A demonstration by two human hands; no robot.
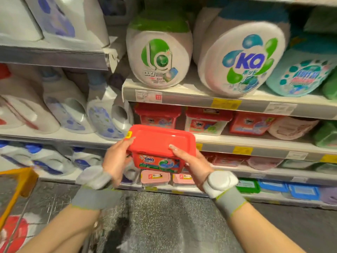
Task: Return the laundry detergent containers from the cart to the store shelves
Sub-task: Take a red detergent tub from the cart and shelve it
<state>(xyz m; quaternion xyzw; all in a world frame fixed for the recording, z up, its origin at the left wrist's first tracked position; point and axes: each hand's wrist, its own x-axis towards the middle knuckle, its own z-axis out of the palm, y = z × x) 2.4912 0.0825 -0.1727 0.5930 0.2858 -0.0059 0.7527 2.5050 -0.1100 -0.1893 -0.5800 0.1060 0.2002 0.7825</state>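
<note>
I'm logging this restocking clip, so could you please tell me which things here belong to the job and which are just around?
Job: red detergent tub, left hand, right hand, shelf of matching red tubs, cart.
Around: white bottles, pink tubs, blue tubs.

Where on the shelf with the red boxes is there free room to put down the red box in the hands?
Both hands, left hand and right hand, hold the red tub. Bare shelf edge shows in front of the red tubs. The row itself looks crowded; only narrow gaps separate the tubs. Room behind cannot be seen.
</note>
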